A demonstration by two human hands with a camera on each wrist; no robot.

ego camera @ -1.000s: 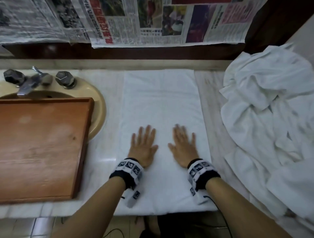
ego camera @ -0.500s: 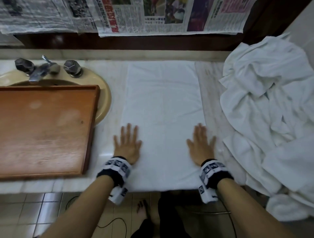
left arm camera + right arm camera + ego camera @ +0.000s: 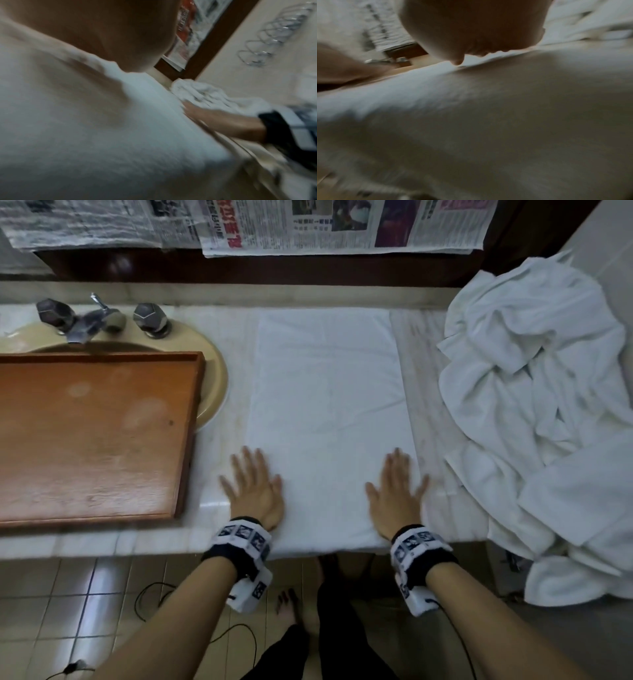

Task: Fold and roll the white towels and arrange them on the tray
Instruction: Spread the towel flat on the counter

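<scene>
Towel (image 3: pixel 329 419) folded into a long white rectangle lies flat on the marble counter (image 3: pixel 226 392), between the wooden tray (image 3: pixel 92 436) over the sink and the heap of loose towels (image 3: pixel 548 412). Your left hand (image 3: pixel 255 491) and right hand (image 3: pixel 394 494) press flat on its near corners, fingers spread, gripping nothing.
</scene>
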